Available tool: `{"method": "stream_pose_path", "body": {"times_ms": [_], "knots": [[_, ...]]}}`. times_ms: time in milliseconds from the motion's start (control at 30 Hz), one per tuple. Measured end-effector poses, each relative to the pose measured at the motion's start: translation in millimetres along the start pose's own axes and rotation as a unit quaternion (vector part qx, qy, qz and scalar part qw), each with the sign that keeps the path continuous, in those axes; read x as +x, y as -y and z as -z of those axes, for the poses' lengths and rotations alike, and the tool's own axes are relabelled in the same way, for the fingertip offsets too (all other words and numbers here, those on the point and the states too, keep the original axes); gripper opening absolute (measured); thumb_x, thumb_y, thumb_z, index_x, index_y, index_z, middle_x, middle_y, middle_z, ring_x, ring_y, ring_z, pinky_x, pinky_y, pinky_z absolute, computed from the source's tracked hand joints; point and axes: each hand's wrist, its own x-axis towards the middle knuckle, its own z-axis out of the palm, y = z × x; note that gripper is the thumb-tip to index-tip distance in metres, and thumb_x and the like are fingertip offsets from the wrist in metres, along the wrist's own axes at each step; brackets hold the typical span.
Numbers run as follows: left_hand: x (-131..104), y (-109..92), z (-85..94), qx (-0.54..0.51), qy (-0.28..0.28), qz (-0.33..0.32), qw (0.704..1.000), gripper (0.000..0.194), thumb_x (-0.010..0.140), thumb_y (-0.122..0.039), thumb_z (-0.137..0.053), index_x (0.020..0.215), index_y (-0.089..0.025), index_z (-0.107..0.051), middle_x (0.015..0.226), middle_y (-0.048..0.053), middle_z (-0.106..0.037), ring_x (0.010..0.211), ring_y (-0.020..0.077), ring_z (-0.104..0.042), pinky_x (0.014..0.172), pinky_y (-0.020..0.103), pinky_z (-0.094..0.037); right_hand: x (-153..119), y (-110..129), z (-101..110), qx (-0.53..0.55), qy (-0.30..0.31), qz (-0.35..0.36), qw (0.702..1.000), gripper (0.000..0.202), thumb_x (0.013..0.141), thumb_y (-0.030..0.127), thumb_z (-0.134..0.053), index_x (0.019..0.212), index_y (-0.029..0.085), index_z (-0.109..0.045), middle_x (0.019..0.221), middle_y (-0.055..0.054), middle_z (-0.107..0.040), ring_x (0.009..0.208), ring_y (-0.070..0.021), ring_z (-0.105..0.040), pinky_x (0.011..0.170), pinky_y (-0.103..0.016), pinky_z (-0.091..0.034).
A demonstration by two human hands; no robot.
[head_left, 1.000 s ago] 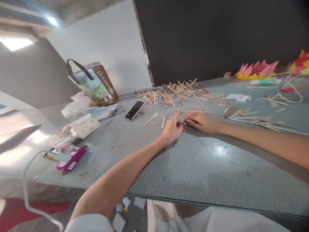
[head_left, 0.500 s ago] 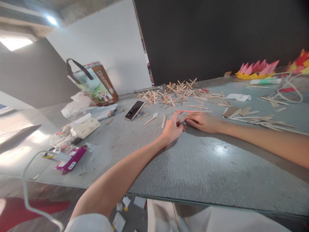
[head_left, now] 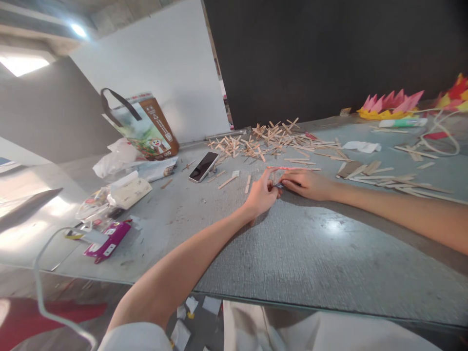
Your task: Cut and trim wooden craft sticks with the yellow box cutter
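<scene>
My left hand (head_left: 262,196) rests low over the table, fingers curled and pinched around a wooden craft stick, whose end (head_left: 253,222) pokes out below the wrist. Close against it on the right, my right hand (head_left: 306,185) is closed, its fingertips on a small grey, blade-like piece (head_left: 279,185) between the two hands. Exactly how that piece meets the stick is hidden by the fingers. Just behind both hands lies a stick with pinkish-red marks (head_left: 288,168), near my left index fingertip. A loose craft stick (head_left: 247,184) lies left of the hands.
Farther back is a heap of craft sticks (head_left: 270,139); more sticks (head_left: 387,181) lie right. A phone (head_left: 204,167), a carrier bag (head_left: 149,129) and a purple packet (head_left: 108,242) are on the left. Paper flowers (head_left: 393,105) and a glue tube (head_left: 402,123) stand back right.
</scene>
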Motion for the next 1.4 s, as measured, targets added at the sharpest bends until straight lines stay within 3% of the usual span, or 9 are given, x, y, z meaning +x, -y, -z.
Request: {"method": "stream_pose_path", "body": {"times_ms": [567, 1033, 1400], "knots": [[0.0, -0.6, 0.2, 0.041, 0.004, -0.018, 0.999, 0.070, 0.086, -0.001, -0.047, 0.153, -0.020, -0.050, 0.071, -0.006, -0.065, 0.072, 0.0132, -0.071, 0.076, 0.025, -0.050, -0.2, -1.0, -0.4, -0.017, 0.005, 0.004, 1.000, 0.044, 0.114, 0.050, -0.040, 0.100, 0.025, -0.074, 0.098, -0.009, -0.073, 0.091, -0.0284, -0.067, 0.090, -0.044, -0.048], [-0.8, -0.8, 1.3, 0.067, 0.008, -0.037, 0.997, 0.070, 0.087, -0.003, -0.048, 0.154, -0.020, -0.050, 0.070, -0.007, -0.060, 0.078, 0.0147, -0.073, 0.080, 0.026, -0.049, -0.4, -3.9, -2.4, -0.029, -0.005, 0.011, 1.000, 0.044, 0.113, 0.049, -0.041, 0.100, 0.025, -0.075, 0.097, -0.009, -0.074, 0.091, -0.0285, -0.067, 0.088, -0.043, -0.047], [-0.2, 0.9, 0.1, 0.093, 0.011, -0.051, 0.994, 0.066, 0.089, -0.003, -0.049, 0.154, -0.019, -0.050, 0.069, -0.008, -0.055, 0.076, 0.0136, -0.070, 0.080, 0.026, -0.049, -1.0, -8.9, -4.2, -0.012, -0.028, 0.031, 0.999, 0.039, 0.111, 0.051, -0.046, 0.111, 0.031, -0.079, 0.102, -0.007, -0.080, 0.095, -0.0291, -0.071, 0.093, -0.044, -0.052]]}}
